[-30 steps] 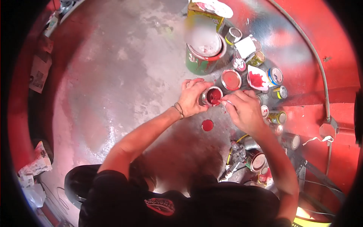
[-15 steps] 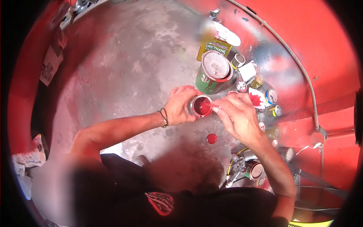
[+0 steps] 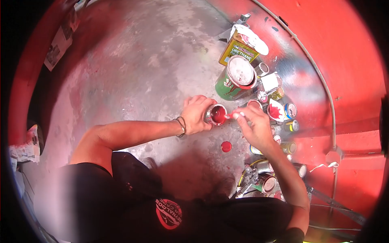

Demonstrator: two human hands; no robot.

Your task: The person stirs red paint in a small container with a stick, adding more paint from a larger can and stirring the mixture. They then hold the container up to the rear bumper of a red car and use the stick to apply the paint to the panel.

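My left hand is wrapped round a small paint can, whose open mouth tips toward the right. Red paint shows inside it. Close to the can's rim, the fingers of my right hand pinch a small red-coated stick; most of its length is hidden. A round red disc lies on the floor below the can. Just beyond my hands stands a large green paint can with a pale lid and red drips.
A yellow-green urethane paint tin with a white cloth stands behind the green can. Several small cans, including a blue-rimmed one, line the red wall. A spray gun lies near my right forearm. Grey stained floor spreads to the left.
My right hand has drawn slightly back from the can's mouth, so a gap and the red-coated stick show. My left hand still holds the can. The view has shifted slightly.
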